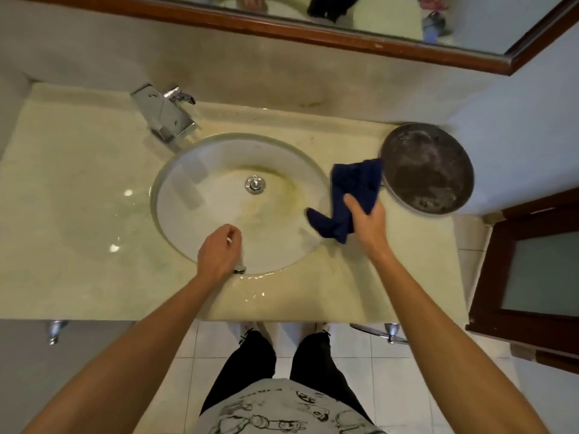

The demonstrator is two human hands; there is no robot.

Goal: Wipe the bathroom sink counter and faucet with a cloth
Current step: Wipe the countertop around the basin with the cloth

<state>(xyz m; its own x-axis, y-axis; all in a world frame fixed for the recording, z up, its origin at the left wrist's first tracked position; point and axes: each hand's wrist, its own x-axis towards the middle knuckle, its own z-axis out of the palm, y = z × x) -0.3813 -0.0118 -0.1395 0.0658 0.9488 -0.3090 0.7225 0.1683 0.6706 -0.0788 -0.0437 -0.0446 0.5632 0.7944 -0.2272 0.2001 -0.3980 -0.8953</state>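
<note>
A round white sink basin (219, 189) with a stained bottom is set in a cream marble counter (78, 189). A chrome faucet (166, 115) stands at the basin's back left. My right hand (366, 219) grips a dark blue cloth (351, 195) at the basin's right rim, with the cloth hanging partly over the rim. My left hand (219, 252) hovers over the basin's front edge with its fingers loosely curled and holds nothing.
A round metal pan (429, 167) sits on the counter's right end, touching the cloth's far corner. A wood-framed mirror (313, 29) runs along the back wall. A dark wooden door (532, 270) stands at the right. Tiled floor and my legs are below the counter edge.
</note>
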